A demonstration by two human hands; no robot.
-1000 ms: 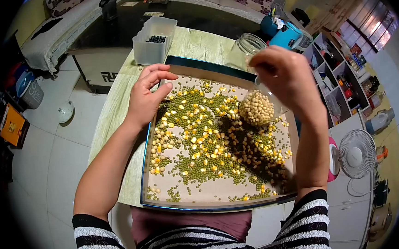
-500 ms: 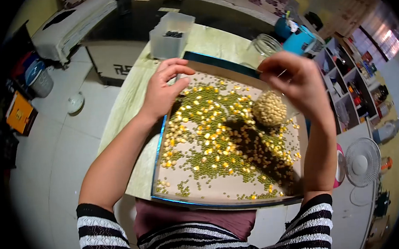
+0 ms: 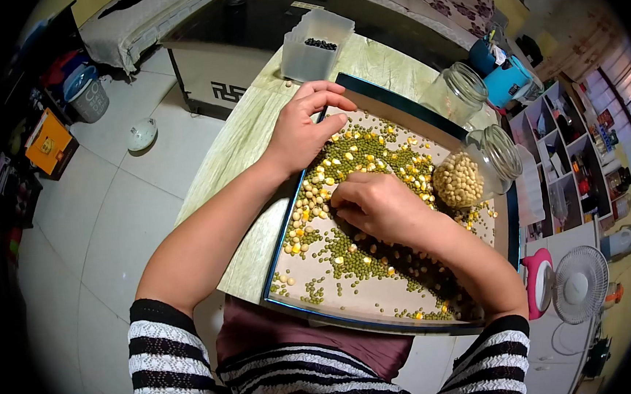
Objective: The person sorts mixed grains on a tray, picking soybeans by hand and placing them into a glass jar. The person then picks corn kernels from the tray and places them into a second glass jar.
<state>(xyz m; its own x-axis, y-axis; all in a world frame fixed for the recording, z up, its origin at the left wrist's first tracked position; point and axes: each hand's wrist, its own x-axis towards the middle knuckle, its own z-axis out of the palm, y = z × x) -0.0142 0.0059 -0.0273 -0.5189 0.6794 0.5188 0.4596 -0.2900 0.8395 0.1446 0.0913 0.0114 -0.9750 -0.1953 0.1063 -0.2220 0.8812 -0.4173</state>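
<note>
A shallow box (image 3: 316, 315) with a blue-green rim holds mixed green beans (image 3: 349, 264), yellow corn kernels and pale round beans. My left hand (image 3: 307, 124) rests at the box's upper left edge, fingers apart, holding nothing. Over the middle of the box, my right hand (image 3: 378, 206) reaches down into the mix with its fingers pressed together; what they hold, if anything, is hidden. Just right of it, a glass jar (image 3: 499, 156) of pale beans (image 3: 458, 180) lies tilted on its side, its mouth toward the upper right.
Beyond the box stand an open glass jar (image 3: 458, 92), a blue jug (image 3: 506, 81) and a translucent container (image 3: 309, 51) with dark beans, on a pale green tabletop (image 3: 245, 180). A white fan (image 3: 579, 283) is at the right.
My right hand has come down from above the jar's mouth to the mix at the middle of the box. The view has shifted, while my left hand stays at the box's edge.
</note>
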